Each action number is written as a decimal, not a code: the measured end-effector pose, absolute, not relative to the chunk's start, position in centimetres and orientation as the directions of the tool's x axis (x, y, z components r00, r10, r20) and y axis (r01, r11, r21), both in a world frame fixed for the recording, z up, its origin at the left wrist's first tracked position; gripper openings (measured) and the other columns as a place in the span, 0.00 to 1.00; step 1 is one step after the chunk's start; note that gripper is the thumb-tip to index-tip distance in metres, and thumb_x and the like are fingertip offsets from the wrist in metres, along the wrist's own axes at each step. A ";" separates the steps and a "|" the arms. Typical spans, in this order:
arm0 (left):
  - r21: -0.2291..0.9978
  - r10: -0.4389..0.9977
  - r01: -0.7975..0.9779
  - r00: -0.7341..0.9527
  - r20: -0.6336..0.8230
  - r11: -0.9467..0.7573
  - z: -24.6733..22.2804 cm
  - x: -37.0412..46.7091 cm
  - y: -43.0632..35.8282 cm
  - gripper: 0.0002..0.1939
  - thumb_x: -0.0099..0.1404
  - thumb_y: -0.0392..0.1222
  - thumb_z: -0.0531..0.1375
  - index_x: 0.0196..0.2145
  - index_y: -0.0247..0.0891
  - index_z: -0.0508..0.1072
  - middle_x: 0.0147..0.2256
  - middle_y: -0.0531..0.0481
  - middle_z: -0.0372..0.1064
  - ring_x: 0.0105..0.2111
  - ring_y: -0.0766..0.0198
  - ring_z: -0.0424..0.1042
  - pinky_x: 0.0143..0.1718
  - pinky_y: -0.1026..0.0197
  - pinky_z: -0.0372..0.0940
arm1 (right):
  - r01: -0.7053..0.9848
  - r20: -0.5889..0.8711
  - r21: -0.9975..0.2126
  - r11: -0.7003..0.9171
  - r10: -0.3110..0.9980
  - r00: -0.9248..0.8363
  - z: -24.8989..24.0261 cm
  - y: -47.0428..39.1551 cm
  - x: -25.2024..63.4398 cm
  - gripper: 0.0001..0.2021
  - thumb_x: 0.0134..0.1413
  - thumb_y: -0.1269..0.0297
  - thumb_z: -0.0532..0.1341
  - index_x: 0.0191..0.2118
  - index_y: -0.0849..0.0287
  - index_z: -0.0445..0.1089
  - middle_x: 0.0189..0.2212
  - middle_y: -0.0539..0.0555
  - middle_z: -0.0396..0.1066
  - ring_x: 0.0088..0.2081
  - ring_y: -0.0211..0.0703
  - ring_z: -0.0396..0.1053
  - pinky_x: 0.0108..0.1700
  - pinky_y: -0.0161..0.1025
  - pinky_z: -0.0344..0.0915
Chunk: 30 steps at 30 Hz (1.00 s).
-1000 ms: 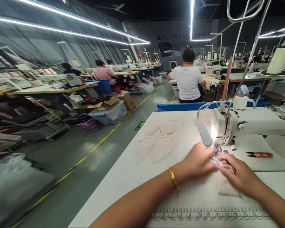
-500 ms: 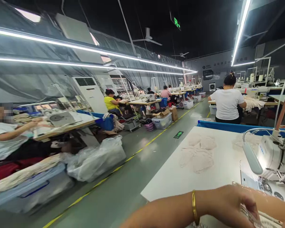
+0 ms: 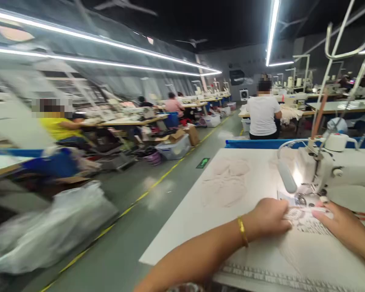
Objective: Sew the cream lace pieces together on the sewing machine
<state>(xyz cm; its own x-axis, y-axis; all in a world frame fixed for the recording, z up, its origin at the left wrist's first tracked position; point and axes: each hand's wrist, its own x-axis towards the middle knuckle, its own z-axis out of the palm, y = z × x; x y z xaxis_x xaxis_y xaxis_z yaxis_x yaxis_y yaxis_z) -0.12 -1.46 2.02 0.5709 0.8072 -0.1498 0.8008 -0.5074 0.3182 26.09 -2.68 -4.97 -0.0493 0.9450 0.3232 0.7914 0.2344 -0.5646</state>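
We see a ruler strip [image 3: 261, 274] this side of our left hand [image 3: 270, 217] and right hand [image 3: 342, 223]; both pinch white lace [image 3: 295, 214] between them; just beyond them stands a sewing machine [image 3: 354, 164]; far past them, a person [image 3: 263, 117] in white

Desk [image 3: 194, 222]: is presenting a smooth white top, its near left corner jutting toward the floor aisle.
Pale fabric pieces [image 3: 226, 188]: are lying flat in a loose cluster on the left part.
Farther fabric [image 3: 275, 161]: is lying faintly near the back edge.
Sewing machine [image 3: 349, 164]: is standing along the right side.
Ruler strip [image 3: 261, 275]: is running along the near edge, marks blurring.
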 end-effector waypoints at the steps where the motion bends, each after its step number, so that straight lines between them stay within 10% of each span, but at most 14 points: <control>1: 0.305 0.796 0.775 0.600 -0.080 -0.554 2.6 -0.2 -1.2 0.11 0.62 0.47 0.65 0.35 0.40 0.69 0.35 0.48 0.73 0.36 0.54 0.72 0.35 0.58 0.63 | 0.787 0.246 -0.590 0.182 0.968 -0.039 -4.1 -2.9 25.9 0.12 0.57 0.48 0.62 0.36 0.50 0.77 0.35 0.53 0.82 0.35 0.55 0.77 0.36 0.44 0.71; 5: 0.409 0.704 0.604 0.693 0.153 -0.684 3.2 -0.6 0.0 0.03 0.67 0.39 0.60 0.38 0.40 0.72 0.39 0.49 0.73 0.39 0.58 0.72 0.40 0.58 0.65 | 0.735 0.051 -0.677 0.043 0.999 -0.011 -1.2 -3.4 24.6 0.13 0.60 0.51 0.57 0.40 0.52 0.74 0.37 0.52 0.80 0.32 0.48 0.73 0.36 0.42 0.67; 11: 0.475 0.611 0.515 0.789 0.063 -0.714 1.6 0.1 -0.4 0.05 0.65 0.39 0.62 0.39 0.40 0.74 0.35 0.50 0.72 0.35 0.60 0.70 0.36 0.60 0.63 | 0.719 -0.006 -0.695 0.011 1.000 -0.020 -1.2 -4.0 24.7 0.12 0.60 0.52 0.59 0.42 0.51 0.72 0.35 0.49 0.78 0.30 0.46 0.70 0.36 0.42 0.66; 20: 0.866 0.671 0.499 0.656 -0.345 -0.042 3.5 -0.6 -0.3 0.23 0.73 0.59 0.51 0.30 0.37 0.69 0.31 0.49 0.74 0.28 0.62 0.72 0.30 0.60 0.65 | 0.657 0.135 -0.711 0.250 0.966 -0.222 0.7 -7.5 23.0 0.12 0.71 0.51 0.56 0.47 0.50 0.72 0.42 0.53 0.77 0.40 0.49 0.74 0.43 0.43 0.68; 24: 0.884 0.686 0.467 0.649 -0.329 -0.017 3.3 -0.7 -0.2 0.23 0.70 0.62 0.55 0.33 0.37 0.71 0.25 0.53 0.67 0.26 0.63 0.69 0.29 0.60 0.63 | 0.491 0.170 -0.813 0.312 0.935 -0.313 1.9 -9.3 22.5 0.13 0.72 0.52 0.58 0.55 0.48 0.69 0.43 0.52 0.74 0.42 0.44 0.72 0.43 0.39 0.70; 30: 0.894 0.682 0.445 0.669 -0.295 -0.049 2.7 -1.1 -0.1 0.18 0.62 0.46 0.62 0.49 0.38 0.70 0.28 0.57 0.66 0.27 0.64 0.66 0.30 0.61 0.61 | 0.636 0.109 -0.631 0.444 0.863 -0.494 0.7 -11.5 24.0 0.08 0.74 0.61 0.56 0.53 0.50 0.69 0.45 0.54 0.71 0.46 0.46 0.70 0.46 0.42 0.69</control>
